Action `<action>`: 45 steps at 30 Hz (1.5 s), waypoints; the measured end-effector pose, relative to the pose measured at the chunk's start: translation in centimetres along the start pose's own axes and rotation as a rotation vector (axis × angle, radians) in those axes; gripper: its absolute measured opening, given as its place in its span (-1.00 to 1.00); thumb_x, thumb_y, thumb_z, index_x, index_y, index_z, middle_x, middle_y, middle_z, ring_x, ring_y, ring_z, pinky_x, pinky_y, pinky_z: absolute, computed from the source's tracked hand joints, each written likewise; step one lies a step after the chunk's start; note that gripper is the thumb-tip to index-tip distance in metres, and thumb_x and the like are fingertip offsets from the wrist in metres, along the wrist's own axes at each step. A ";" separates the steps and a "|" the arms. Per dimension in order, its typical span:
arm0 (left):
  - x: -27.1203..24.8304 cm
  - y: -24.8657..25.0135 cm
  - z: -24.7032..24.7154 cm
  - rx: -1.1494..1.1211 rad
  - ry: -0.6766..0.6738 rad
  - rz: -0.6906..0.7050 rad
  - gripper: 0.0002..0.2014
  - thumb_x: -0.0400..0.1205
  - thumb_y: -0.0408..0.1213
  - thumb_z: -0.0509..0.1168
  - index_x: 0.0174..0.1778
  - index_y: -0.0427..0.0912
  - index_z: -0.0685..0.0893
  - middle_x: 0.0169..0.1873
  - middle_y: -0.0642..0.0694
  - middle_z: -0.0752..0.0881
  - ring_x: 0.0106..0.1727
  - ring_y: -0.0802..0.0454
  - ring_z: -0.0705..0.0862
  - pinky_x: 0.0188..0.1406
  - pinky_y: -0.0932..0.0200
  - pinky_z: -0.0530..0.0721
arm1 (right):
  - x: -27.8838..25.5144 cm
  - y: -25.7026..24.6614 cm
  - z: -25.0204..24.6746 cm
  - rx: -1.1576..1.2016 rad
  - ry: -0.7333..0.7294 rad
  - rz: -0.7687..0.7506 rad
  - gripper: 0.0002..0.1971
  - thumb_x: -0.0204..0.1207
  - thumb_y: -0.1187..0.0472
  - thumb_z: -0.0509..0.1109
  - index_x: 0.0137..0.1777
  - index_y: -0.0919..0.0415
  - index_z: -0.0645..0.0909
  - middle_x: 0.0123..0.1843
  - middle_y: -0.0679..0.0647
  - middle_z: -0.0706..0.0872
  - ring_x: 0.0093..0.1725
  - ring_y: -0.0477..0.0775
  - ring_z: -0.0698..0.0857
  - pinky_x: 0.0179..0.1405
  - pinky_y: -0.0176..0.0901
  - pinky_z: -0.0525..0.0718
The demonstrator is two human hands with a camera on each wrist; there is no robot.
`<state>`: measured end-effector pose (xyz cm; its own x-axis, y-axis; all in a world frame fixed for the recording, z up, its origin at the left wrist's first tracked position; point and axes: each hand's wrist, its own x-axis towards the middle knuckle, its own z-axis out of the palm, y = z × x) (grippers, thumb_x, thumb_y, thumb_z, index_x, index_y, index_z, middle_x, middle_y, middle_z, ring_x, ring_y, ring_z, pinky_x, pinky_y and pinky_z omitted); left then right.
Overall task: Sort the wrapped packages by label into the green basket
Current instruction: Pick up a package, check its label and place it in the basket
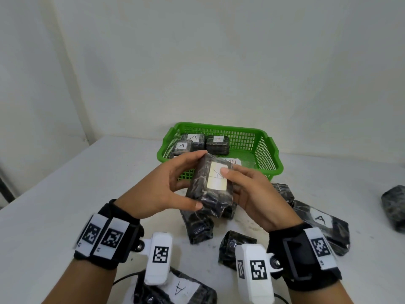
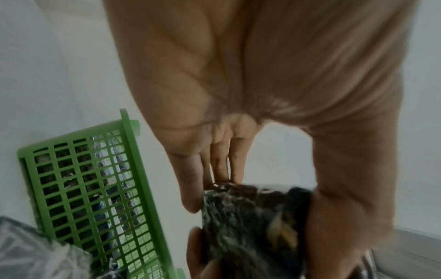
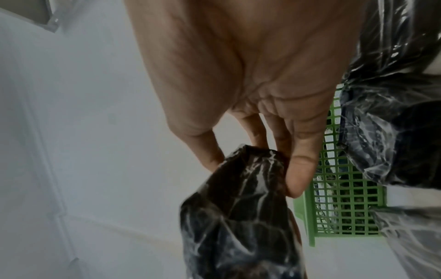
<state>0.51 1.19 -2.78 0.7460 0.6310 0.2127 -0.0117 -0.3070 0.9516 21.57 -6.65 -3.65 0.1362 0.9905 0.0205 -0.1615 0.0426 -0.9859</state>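
Both hands hold one dark plastic-wrapped package above the table, just in front of the green basket. Its white label faces up, part covered by my right thumb. My left hand grips the package's left side, thumb at the near end and fingers at the far end. My right hand grips the right side. The left wrist view shows the package between fingers and thumb, the basket to its left. The right wrist view shows the package under my fingers and the basket behind. Three packages marked A lie in the basket.
Several more wrapped packages lie on the white table: one below the held one, a small one, one marked A at the right, another marked A at the near edge, one at the far right. A white wall stands behind.
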 end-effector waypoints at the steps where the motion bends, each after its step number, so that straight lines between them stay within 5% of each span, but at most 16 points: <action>1: 0.0 0.1 0.0 -0.011 -0.010 -0.009 -0.04 0.33 -0.69 0.58 0.63 -0.08 0.40 0.52 0.04 0.59 0.59 0.13 0.50 0.41 0.06 0.66 | 0.0 0.1 0.0 0.005 0.021 0.008 -0.68 0.66 0.23 0.45 0.34 0.38 0.73 0.29 0.45 0.80 0.17 0.34 0.73 0.49 0.53 0.51; 5: 0.1 0.0 -0.2 -0.075 0.014 -0.057 -0.03 0.35 -0.48 0.63 0.67 -0.02 0.36 0.53 0.13 0.57 0.56 0.09 0.55 0.38 0.00 0.69 | 0.0 0.0 -0.2 0.052 0.138 -0.044 -0.72 0.63 0.36 0.49 0.31 0.38 0.74 0.24 0.35 0.85 0.24 0.37 0.81 0.44 0.46 0.60; 8: 0.3 0.2 0.4 -0.044 0.097 -0.059 -0.26 0.46 -0.19 0.61 0.57 0.00 0.52 0.40 0.14 0.70 0.42 0.11 0.68 0.32 0.09 0.72 | 0.3 0.1 -0.3 0.107 0.202 -0.078 -0.63 0.57 0.40 0.54 0.37 0.36 0.67 0.25 0.36 0.84 0.15 0.31 0.85 0.24 0.32 0.76; 13: 0.6 0.2 0.8 -0.012 0.176 -0.076 -0.55 0.59 -0.52 0.42 0.40 -0.15 0.69 0.17 -0.03 0.85 0.20 -0.05 0.81 0.09 0.20 0.79 | 0.5 0.2 -0.2 0.131 0.146 -0.028 -0.78 0.59 0.39 0.52 0.18 0.22 0.64 0.04 0.27 0.88 -0.05 0.15 0.84 -0.27 -0.12 0.85; 16: 0.7 0.0 0.6 -0.026 0.173 -0.092 -0.55 0.60 -0.50 0.42 0.41 -0.13 0.68 0.19 -0.06 0.84 0.22 -0.09 0.80 0.18 0.10 0.79 | 0.5 0.1 -0.4 0.151 0.121 -0.021 -0.81 0.63 0.34 0.50 0.16 0.19 0.61 0.00 0.23 0.89 0.00 0.23 0.81 -0.23 -0.09 0.89; 20: 1.0 -0.3 1.0 -0.052 0.240 -0.069 -0.47 0.59 -0.42 0.45 0.46 0.06 0.63 0.24 -0.10 0.78 0.22 -0.03 0.80 0.18 0.08 0.78 | 0.3 0.1 -0.2 0.147 0.046 0.018 -0.58 0.56 0.37 0.55 0.39 0.28 0.54 0.07 0.29 0.89 0.02 0.34 0.81 -0.09 0.02 0.91; 26: 1.2 -0.3 1.2 -0.146 0.185 -0.092 -0.41 0.52 -0.16 0.55 0.50 0.13 0.59 0.27 -0.18 0.74 0.26 -0.12 0.78 0.25 -0.17 0.76 | 0.2 0.1 0.2 -0.005 0.042 -0.011 -0.65 0.58 0.44 0.52 0.33 0.22 0.69 0.11 0.20 0.91 -0.09 0.12 0.89 -0.29 -0.17 0.81; 31: 1.8 0.8 1.2 -0.036 0.285 -0.023 -0.61 0.67 -0.27 0.38 0.41 0.12 0.68 0.15 -0.19 0.80 0.18 -0.08 0.81 0.16 -0.01 0.81 | -0.4 -0.2 0.5 -0.195 -0.084 0.027 -0.70 0.61 0.33 0.52 0.32 0.12 0.75 0.19 0.17 0.90 0.22 0.37 0.83 0.17 0.22 0.80; 34: 2.3 1.2 0.7 -0.074 0.351 -0.013 -0.71 0.66 -0.35 0.39 0.29 -0.02 0.78 0.17 -0.17 0.81 0.17 -0.13 0.83 0.15 -0.15 0.81 | -0.2 -0.6 0.5 -0.067 -0.038 0.047 -0.65 0.60 0.30 0.55 0.36 0.10 0.68 0.20 0.27 0.88 0.14 0.35 0.86 0.08 0.13 0.83; 38: 3.8 1.4 -0.7 -0.180 0.503 -0.050 -0.67 0.59 -0.28 0.49 0.27 -0.24 0.75 0.20 -0.28 0.77 0.12 -0.11 0.84 0.00 -0.08 0.84 | 0.5 -0.7 0.3 0.052 -0.014 0.066 -0.60 0.59 0.34 0.55 0.40 0.22 0.62 0.19 0.30 0.88 0.09 0.44 0.86 0.24 0.27 0.82; 42: 5.8 1.7 -1.5 -0.109 0.475 -0.116 -0.72 0.60 -0.21 0.48 0.20 -0.23 0.75 0.13 -0.29 0.80 0.00 -0.08 0.86 0.07 -0.03 0.83 | 2.5 -1.6 -0.5 0.225 0.106 -0.004 -0.72 0.64 0.39 0.47 0.32 0.44 0.64 0.27 0.37 0.82 0.07 0.31 0.88 0.10 0.15 0.89; 45: 7.6 1.4 -2.6 0.194 0.505 -0.120 -0.73 0.63 0.06 0.41 0.04 -0.05 0.80 0.01 -0.02 0.84 0.09 0.04 0.79 0.08 0.18 0.70 | 4.9 -2.9 -1.4 0.203 0.191 -0.014 -0.90 0.66 0.41 0.46 0.11 0.42 0.65 0.22 0.43 0.78 0.13 0.39 0.87 -0.09 0.06 0.92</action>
<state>4.38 7.42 0.73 0.3224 0.9181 0.2304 0.2120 -0.3073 0.9277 24.10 -2.15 -0.95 0.3185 0.9478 -0.0166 -0.3483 0.1007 -0.9320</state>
